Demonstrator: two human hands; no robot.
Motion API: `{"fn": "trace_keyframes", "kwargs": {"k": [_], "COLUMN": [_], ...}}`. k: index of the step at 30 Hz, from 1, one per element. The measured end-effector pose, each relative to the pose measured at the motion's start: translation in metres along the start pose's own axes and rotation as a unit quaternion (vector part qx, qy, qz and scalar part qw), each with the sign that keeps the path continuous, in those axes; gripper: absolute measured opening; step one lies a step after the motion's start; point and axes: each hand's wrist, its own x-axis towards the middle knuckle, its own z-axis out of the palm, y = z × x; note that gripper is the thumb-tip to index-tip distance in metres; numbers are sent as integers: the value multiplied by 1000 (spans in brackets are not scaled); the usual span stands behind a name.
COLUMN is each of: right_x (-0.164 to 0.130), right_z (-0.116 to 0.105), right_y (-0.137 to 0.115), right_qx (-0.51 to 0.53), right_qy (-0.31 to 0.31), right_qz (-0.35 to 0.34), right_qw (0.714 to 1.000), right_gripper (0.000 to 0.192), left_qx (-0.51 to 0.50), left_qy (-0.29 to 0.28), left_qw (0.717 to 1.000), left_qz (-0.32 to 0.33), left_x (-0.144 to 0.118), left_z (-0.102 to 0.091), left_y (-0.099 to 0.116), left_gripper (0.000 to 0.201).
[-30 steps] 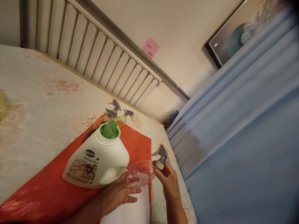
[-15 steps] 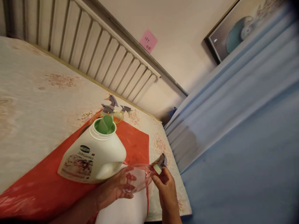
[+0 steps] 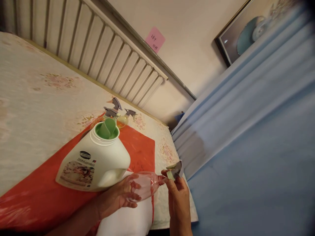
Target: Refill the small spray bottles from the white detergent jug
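Observation:
My left hand (image 3: 123,198) is wrapped round the base of a clear plastic bottle (image 3: 146,185), which lies tilted on its side with the threaded neck toward the right. Between the thumb and fingers of my right hand (image 3: 178,193) is a grey spray head (image 3: 176,170) with a pale collar, just off the neck of the bottle. Close by on the left stands a large cream detergent jug (image 3: 98,160) with a green pour spout (image 3: 108,129) in its uncapped mouth. A white container (image 3: 130,216) sits below the bottle, partly hidden by my left arm.
Several spray bottles with grey heads (image 3: 123,121) stand behind the jug, some holding yellow-orange liquid. A red sheet (image 3: 140,147) covers part of the flowered tablecloth (image 3: 31,108). A radiator (image 3: 98,49) runs along the wall; a blue curtain (image 3: 246,147) hangs at the right.
My right hand has moved to the right with the spray head, which has come away from the bottle's neck, baring the threads. My left hand still holds the bottle.

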Motion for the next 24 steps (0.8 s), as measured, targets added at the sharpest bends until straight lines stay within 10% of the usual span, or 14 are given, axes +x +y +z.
{"fn": "trace_keyframes", "kwargs": {"k": [24], "right_x": [-3], "right_z": [-9], "right_y": [-32], "right_qx": [24], "right_qy": [100], "right_qz": [-93], "right_qw": [990], "right_gripper": [30], "left_qx": [7], "left_qy": [17], "left_qw": [1000], "left_qz": [-13], "left_x": [-1], "left_z": [5], "left_y": [5], "left_gripper": [45]}}
